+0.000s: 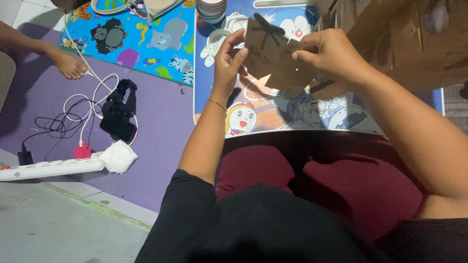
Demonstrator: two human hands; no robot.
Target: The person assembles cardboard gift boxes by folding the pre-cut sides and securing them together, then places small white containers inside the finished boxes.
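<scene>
We hold a brown card (278, 61) up over the cartoon table (253, 114), our left hand (228, 61) pinching its left edge and our right hand (329, 56) gripping its right side. A power strip (48, 169) lies on the purple mat (156, 131).

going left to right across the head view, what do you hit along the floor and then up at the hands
white power strip → tangle of black and white cables → black strap device → left hand → brown paper piece with a black bow → right hand
</scene>
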